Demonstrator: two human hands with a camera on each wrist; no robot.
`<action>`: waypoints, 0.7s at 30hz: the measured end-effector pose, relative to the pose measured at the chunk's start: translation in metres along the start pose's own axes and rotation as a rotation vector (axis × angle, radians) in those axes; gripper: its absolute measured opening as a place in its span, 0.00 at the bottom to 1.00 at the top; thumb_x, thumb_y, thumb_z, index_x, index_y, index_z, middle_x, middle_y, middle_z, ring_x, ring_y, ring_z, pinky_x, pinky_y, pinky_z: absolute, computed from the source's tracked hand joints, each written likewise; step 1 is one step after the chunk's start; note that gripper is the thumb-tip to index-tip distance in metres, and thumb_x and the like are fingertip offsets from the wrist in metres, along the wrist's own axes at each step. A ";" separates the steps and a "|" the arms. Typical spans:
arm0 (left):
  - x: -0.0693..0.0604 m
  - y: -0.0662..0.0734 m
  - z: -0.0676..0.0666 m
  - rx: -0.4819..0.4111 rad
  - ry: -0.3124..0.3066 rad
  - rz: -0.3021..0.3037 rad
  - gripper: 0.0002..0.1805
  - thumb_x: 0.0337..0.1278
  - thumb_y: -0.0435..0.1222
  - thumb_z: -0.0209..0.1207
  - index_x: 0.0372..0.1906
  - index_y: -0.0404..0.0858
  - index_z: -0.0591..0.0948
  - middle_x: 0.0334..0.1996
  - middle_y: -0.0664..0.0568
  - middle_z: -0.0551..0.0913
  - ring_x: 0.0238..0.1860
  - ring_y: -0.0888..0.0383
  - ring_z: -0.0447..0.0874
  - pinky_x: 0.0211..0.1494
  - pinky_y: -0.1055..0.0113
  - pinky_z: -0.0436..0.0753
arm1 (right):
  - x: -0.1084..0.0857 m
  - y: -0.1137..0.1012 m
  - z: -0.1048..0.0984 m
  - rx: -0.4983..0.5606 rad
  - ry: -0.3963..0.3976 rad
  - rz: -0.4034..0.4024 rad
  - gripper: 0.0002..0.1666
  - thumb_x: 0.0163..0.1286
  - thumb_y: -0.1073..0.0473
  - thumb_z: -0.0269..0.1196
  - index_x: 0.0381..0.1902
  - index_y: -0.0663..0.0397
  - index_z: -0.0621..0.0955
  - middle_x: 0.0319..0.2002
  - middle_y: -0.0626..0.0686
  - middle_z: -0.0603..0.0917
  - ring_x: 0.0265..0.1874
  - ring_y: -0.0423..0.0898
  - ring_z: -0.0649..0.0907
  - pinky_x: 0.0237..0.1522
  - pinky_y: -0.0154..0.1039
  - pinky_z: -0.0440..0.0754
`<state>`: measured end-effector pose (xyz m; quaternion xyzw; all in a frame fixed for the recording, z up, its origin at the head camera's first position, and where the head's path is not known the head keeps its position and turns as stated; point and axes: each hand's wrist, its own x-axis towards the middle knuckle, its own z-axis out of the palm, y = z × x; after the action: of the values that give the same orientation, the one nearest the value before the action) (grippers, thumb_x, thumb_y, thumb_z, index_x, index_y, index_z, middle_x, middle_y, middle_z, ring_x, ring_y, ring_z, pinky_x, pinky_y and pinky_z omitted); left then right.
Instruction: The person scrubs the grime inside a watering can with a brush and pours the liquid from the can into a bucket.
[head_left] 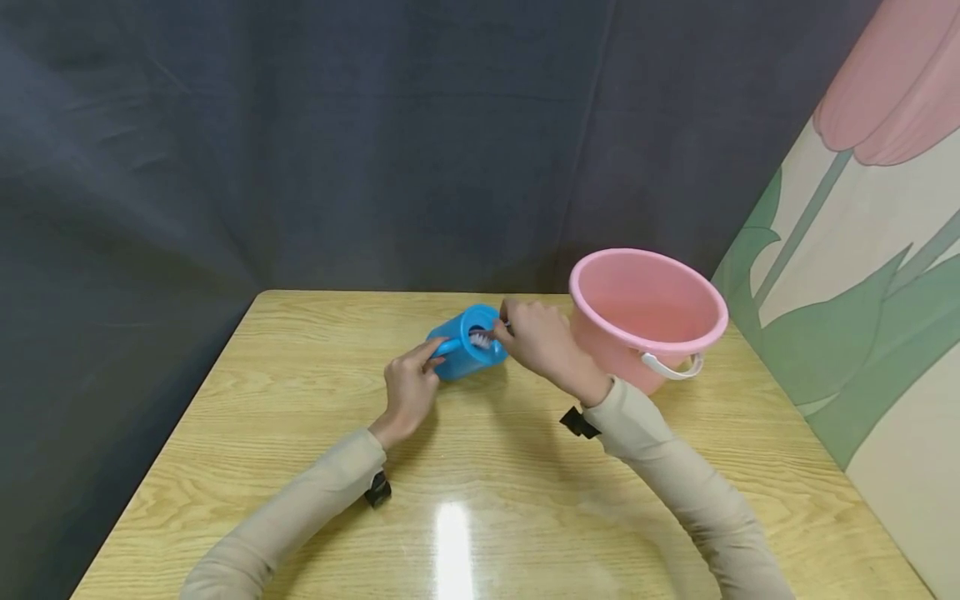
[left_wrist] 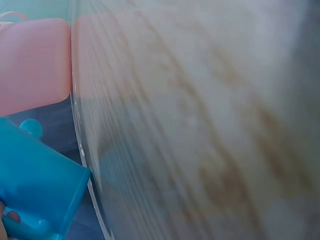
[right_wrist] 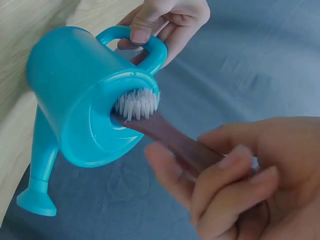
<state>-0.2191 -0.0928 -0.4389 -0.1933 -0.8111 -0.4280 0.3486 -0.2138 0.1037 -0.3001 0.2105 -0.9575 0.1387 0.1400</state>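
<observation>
A blue watering can (head_left: 459,354) is tilted over the table, its open top turned toward the right hand. My left hand (head_left: 411,385) grips the can's handle (right_wrist: 159,54), thumb and fingers curled round it. With curled fingers my right hand (head_left: 542,340) holds a scrub brush (right_wrist: 172,137) by its dark reddish handle. The brush's white bristles (right_wrist: 137,104) are at the can's opening, the head partly inside. In the right wrist view the spout (right_wrist: 42,165) points down at the left. The left wrist view shows the can's body (left_wrist: 37,172) and only a bit of the left fingers.
A pink bucket (head_left: 600,333) with a white handle (head_left: 672,367) stands on the wooden table (head_left: 300,400), right of the can and close to the right hand. A dark curtain (head_left: 420,150) hangs behind the table. A wall with painted flowers (head_left: 862,333) runs along the right.
</observation>
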 end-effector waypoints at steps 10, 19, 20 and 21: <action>0.001 -0.001 0.000 0.004 0.021 0.001 0.20 0.48 0.12 0.61 0.47 0.28 0.86 0.40 0.38 0.87 0.36 0.48 0.89 0.40 0.53 0.87 | 0.008 0.000 -0.002 0.092 -0.100 -0.054 0.20 0.70 0.62 0.61 0.15 0.52 0.79 0.11 0.43 0.64 0.14 0.41 0.66 0.15 0.33 0.59; 0.002 -0.001 -0.001 0.007 0.017 -0.004 0.21 0.47 0.11 0.59 0.47 0.28 0.86 0.40 0.39 0.87 0.35 0.49 0.90 0.40 0.53 0.87 | 0.007 0.000 -0.003 0.063 -0.150 -0.052 0.09 0.63 0.71 0.65 0.36 0.56 0.90 0.30 0.49 0.87 0.28 0.47 0.80 0.29 0.41 0.79; 0.002 -0.001 -0.001 0.007 0.017 -0.005 0.21 0.47 0.11 0.59 0.46 0.28 0.86 0.40 0.39 0.87 0.35 0.49 0.90 0.40 0.53 0.87 | 0.007 0.000 -0.002 0.049 -0.143 -0.054 0.10 0.62 0.72 0.66 0.36 0.56 0.90 0.32 0.50 0.88 0.29 0.47 0.81 0.30 0.43 0.80; 0.002 -0.001 -0.001 0.008 0.017 -0.005 0.21 0.48 0.11 0.59 0.46 0.29 0.86 0.40 0.39 0.87 0.35 0.49 0.90 0.40 0.53 0.87 | 0.007 0.000 -0.002 0.029 -0.133 -0.059 0.10 0.62 0.72 0.66 0.36 0.55 0.90 0.32 0.51 0.88 0.29 0.48 0.81 0.30 0.44 0.81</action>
<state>-0.2205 -0.0943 -0.4374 -0.1864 -0.8102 -0.4275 0.3552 -0.2198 0.1016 -0.2963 0.2495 -0.9560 0.1338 0.0770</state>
